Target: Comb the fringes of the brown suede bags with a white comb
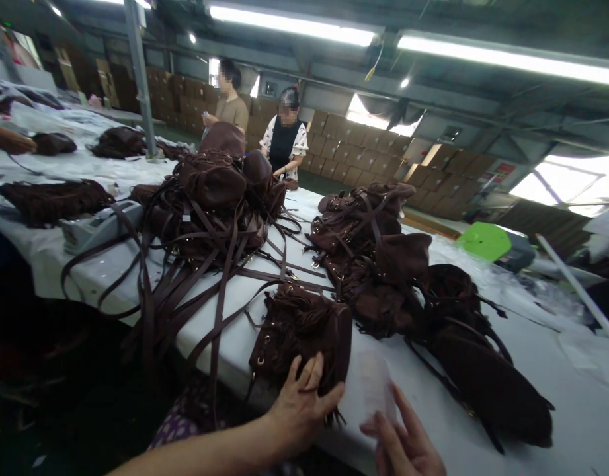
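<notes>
My left hand (301, 403) lies on the lower front of a dark brown fringed handbag (304, 330). Its fingers are spread against the material, with a ring on one of them. Gold eyelets line the handbag's left side, and a long strap runs from it to the left. Between the thumb and fingers of my right hand (406, 439) is a small translucent plastic packet (372, 383), blurred, so its contents cannot be made out. The packet is held over the white tabletop (351, 433), just right of the handbag.
Brown bags with trailing straps form a tall pile (209, 198) at the left. More bags (378, 264) lie to the right, with a dark one (487, 377) nearest. A grey tray (100, 228) and a green object (484, 242) are farther off. Two people stand across the table; another person's hand (16, 142) reaches in.
</notes>
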Available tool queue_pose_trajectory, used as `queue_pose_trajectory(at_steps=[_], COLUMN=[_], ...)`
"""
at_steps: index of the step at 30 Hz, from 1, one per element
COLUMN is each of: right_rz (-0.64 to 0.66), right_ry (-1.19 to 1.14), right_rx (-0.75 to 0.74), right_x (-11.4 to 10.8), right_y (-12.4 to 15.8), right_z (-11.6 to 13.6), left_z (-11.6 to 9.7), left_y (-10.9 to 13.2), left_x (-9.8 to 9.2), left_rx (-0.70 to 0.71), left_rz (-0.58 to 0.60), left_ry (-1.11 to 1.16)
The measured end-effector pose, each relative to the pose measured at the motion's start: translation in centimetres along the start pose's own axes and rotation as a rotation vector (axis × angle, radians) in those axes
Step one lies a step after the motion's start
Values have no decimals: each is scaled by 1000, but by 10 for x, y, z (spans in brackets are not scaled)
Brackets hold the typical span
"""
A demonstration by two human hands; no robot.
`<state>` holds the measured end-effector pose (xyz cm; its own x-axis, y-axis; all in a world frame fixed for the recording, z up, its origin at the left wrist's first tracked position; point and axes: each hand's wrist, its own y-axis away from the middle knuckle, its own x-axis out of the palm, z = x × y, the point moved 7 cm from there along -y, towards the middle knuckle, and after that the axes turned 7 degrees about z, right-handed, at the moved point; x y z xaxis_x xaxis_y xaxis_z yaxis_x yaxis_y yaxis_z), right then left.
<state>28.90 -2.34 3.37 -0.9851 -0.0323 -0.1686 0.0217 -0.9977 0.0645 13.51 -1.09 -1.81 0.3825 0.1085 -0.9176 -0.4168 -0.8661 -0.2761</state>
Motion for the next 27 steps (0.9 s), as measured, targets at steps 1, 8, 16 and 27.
queue_pose_trajectory(at_steps=[1, 8, 16, 27], right_rz=[46, 322, 252, 240], right_ry=[29, 155, 63, 21], right_rx=[-66, -79, -32, -46], right_x=[14, 76, 44, 51], right_y=[-9, -71, -54, -58], right_z=[13, 17, -22, -35], left_z=[-13, -21, 35, 43], left_y=[13, 41, 28, 5], left_x=[2, -1, -11, -1], left_rx=[76, 184, -474, -594], left_rz=[-12, -149, -200, 69], left_ry=[-23, 172, 222, -35])
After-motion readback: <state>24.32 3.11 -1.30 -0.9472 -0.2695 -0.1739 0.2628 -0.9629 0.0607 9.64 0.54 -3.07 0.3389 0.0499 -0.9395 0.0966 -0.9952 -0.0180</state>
